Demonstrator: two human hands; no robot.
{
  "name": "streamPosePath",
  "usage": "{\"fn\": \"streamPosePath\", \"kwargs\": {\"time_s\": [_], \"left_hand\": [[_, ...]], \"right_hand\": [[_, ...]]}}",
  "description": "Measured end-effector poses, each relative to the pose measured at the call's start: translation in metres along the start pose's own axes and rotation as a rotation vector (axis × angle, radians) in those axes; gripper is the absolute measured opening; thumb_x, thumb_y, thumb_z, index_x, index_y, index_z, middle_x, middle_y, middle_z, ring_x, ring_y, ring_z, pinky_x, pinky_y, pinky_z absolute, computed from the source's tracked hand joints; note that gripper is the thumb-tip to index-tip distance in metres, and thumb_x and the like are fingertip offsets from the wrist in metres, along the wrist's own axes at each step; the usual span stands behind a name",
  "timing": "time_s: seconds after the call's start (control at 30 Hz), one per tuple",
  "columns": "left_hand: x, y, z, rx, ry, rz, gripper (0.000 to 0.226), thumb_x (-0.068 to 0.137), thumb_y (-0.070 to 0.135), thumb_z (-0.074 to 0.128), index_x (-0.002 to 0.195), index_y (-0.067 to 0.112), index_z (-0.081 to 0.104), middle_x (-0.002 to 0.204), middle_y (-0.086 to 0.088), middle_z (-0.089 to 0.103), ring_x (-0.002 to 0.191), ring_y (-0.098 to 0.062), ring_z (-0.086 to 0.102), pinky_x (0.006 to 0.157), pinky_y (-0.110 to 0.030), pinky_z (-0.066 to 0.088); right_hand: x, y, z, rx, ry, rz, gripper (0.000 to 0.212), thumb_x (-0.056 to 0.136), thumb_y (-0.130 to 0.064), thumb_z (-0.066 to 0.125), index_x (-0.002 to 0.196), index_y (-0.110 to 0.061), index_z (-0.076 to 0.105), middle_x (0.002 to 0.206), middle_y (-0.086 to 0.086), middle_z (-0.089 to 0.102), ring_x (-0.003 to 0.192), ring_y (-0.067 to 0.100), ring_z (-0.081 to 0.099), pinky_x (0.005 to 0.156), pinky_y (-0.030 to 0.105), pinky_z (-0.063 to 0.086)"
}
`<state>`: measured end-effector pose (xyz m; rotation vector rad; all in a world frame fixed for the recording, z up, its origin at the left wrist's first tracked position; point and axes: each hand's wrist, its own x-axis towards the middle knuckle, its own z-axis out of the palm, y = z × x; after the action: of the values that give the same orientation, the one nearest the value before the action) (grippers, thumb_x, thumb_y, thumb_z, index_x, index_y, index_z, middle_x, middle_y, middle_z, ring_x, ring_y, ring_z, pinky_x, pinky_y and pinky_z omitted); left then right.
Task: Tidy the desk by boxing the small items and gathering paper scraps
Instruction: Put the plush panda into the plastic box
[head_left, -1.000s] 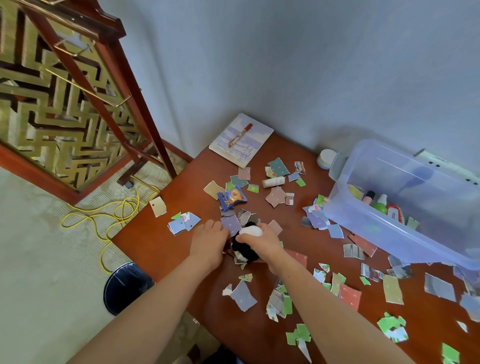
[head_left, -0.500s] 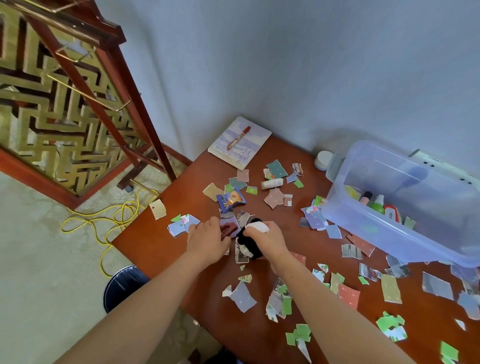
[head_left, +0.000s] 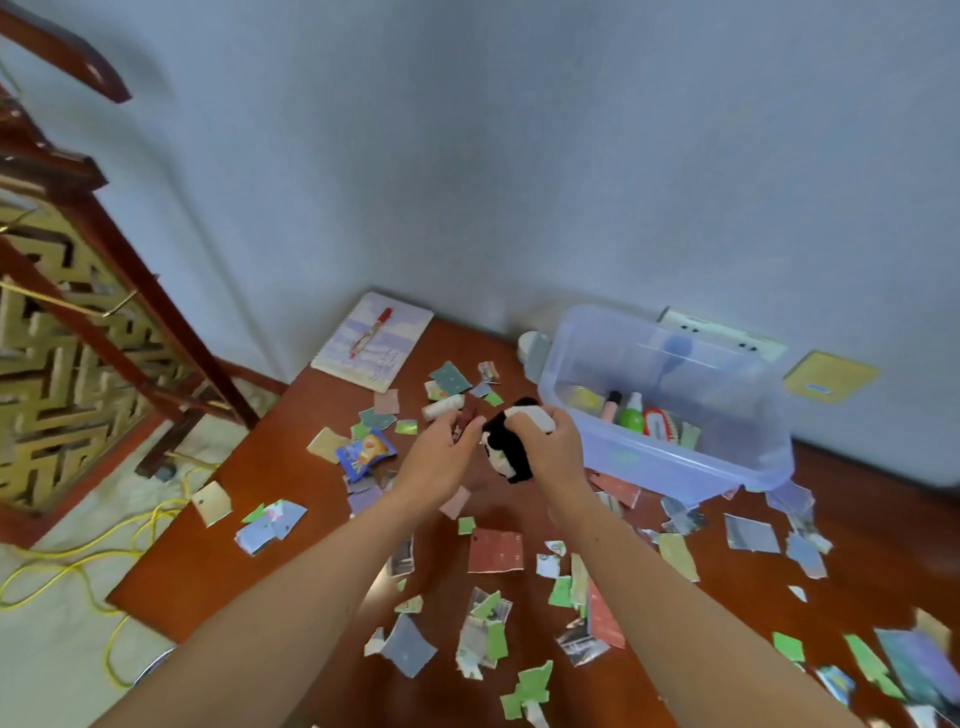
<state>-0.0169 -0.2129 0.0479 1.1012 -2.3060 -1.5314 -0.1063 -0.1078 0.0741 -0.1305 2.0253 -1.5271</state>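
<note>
1. A clear plastic box (head_left: 660, 460) is sitting at the back right of the desk (head_left: 249, 551), open at the top. It is holding a pink-capped tube (head_left: 612, 406), a green bottle (head_left: 632, 417), a red-and-white item (head_left: 656, 425) and something yellowish (head_left: 584, 398), all lying against the near wall.
2. The right hand (head_left: 548, 441) is wrapping its curled fingers over a black-and-white plush toy (head_left: 501, 449), gripping it from above. The toy is hanging just beside the box's left end, outside it.
3. The left hand (head_left: 441, 460) is pinching a small dark red packet (head_left: 464, 423) between thumb and fingertips, the other fingers partly curled. The packet is sitting close to the toy; I cannot tell whether they are touching.
4. Paper scraps (head_left: 494, 551) are lying scattered over most of the desk, some spilling under the box's front edge.
5. A blue snack packet (head_left: 366, 452) and a white tube (head_left: 442, 407) are lying on the desk left of the hands. A notebook (head_left: 374, 340) with a red pen (head_left: 371, 332) on it is resting at the far corner.
6. Compared with half a second ago, both hands are now sitting nearer the box. The toy is now standing next to the box's left wall rather than among the scraps mid-desk, and the packet is showing more plainly in the left fingers.
</note>
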Motion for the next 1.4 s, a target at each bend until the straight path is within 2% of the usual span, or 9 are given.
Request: {"fn": "streamPosePath", "kwargs": {"time_s": [0.1, 0.23, 0.4, 0.67, 0.8, 0.97, 1.17, 1.33, 1.4], "left_hand": [[0.010, 0.030, 0.020, -0.041, -0.041, 0.013, 0.048, 0.095, 0.053, 0.044, 0.125, 0.019, 0.056, 0.115, -0.004, 0.064, 0.108, -0.023, 0.059, 0.094, -0.041, 0.047], [0.017, 0.070, 0.043, -0.110, -0.132, 0.032, 0.034, 0.098, 0.049, 0.041, 0.102, 0.019, 0.056, 0.081, 0.000, 0.059, 0.080, -0.020, 0.056, 0.069, -0.032, 0.042], [0.033, 0.105, 0.069, -0.134, -0.230, -0.015, 0.029, 0.101, 0.039, 0.034, 0.099, 0.013, 0.048, 0.074, -0.003, 0.051, 0.057, -0.016, 0.041, 0.057, -0.030, 0.033], [0.075, 0.133, 0.102, -0.160, -0.209, -0.120, 0.029, 0.098, 0.032, 0.048, 0.121, 0.014, 0.050, 0.098, -0.009, 0.062, 0.079, -0.021, 0.056, 0.055, -0.026, 0.039], [0.102, 0.131, 0.115, -0.154, -0.208, -0.171, 0.036, 0.098, 0.019, 0.049, 0.133, 0.012, 0.049, 0.120, -0.017, 0.062, 0.102, -0.029, 0.060, 0.072, -0.028, 0.046], [0.123, 0.126, 0.132, -0.114, -0.241, -0.280, 0.027, 0.101, 0.031, 0.041, 0.113, 0.013, 0.058, 0.089, -0.008, 0.057, 0.073, -0.018, 0.053, 0.053, -0.023, 0.039], [0.141, 0.108, 0.149, -0.031, -0.351, -0.469, 0.062, 0.092, 0.057, 0.039, 0.134, 0.014, 0.052, 0.129, -0.014, 0.057, 0.118, -0.032, 0.055, 0.104, -0.043, 0.044], [0.143, 0.106, 0.146, -0.164, -0.391, -0.561, 0.056, 0.095, 0.056, 0.041, 0.135, 0.017, 0.046, 0.132, -0.004, 0.054, 0.117, -0.022, 0.052, 0.103, -0.036, 0.042], [0.142, 0.106, 0.145, -0.196, -0.384, -0.556, 0.059, 0.095, 0.057, 0.041, 0.139, 0.018, 0.043, 0.138, -0.003, 0.049, 0.122, -0.023, 0.049, 0.107, -0.037, 0.038]], "right_hand": [[0.006, -0.015, -0.031, 0.015, 0.081, -0.086, 0.026, 0.086, -0.019, 0.066, 0.107, -0.007, 0.058, 0.091, 0.008, 0.064, 0.081, 0.020, 0.062, 0.064, 0.026, 0.052], [0.012, -0.030, -0.068, 0.010, 0.145, -0.110, 0.030, 0.088, -0.021, 0.065, 0.113, -0.013, 0.051, 0.101, 0.004, 0.057, 0.088, 0.016, 0.059, 0.066, 0.023, 0.050], [0.025, -0.040, -0.104, 0.040, 0.156, -0.046, 0.044, 0.086, -0.028, 0.068, 0.121, -0.016, 0.044, 0.110, 0.006, 0.054, 0.098, 0.023, 0.059, 0.074, 0.033, 0.058], [0.069, -0.041, -0.129, 0.122, 0.143, 0.073, 0.051, 0.073, -0.034, 0.060, 0.115, -0.008, 0.048, 0.109, 0.015, 0.060, 0.096, 0.028, 0.064, 0.080, 0.042, 0.057], [0.096, -0.035, -0.131, 0.084, 0.113, 0.127, 0.040, 0.079, -0.023, 0.056, 0.113, -0.005, 0.045, 0.103, 0.016, 0.055, 0.089, 0.027, 0.058, 0.063, 0.032, 0.051], [0.125, -0.012, -0.127, -0.068, 0.012, 0.234, 0.038, 0.087, -0.017, 0.059, 0.121, -0.015, 0.043, 0.118, 0.015, 0.052, 0.104, 0.031, 0.058, 0.084, 0.050, 0.057], [0.142, -0.004, -0.119, -0.258, -0.178, 0.356, 0.046, 0.092, -0.018, 0.056, 0.135, -0.013, 0.043, 0.118, 0.013, 0.055, 0.104, 0.030, 0.058, 0.084, 0.042, 0.056], [0.142, -0.003, -0.117, -0.419, -0.329, 0.424, 0.045, 0.100, -0.019, 0.043, 0.144, -0.014, 0.036, 0.132, 0.016, 0.049, 0.113, 0.029, 0.050, 0.094, 0.039, 0.048], [0.143, -0.005, -0.114, -0.500, -0.348, 0.435, 0.045, 0.101, -0.019, 0.039, 0.146, -0.016, 0.034, 0.120, 0.009, 0.051, 0.102, 0.023, 0.052, 0.088, 0.035, 0.050]]}}
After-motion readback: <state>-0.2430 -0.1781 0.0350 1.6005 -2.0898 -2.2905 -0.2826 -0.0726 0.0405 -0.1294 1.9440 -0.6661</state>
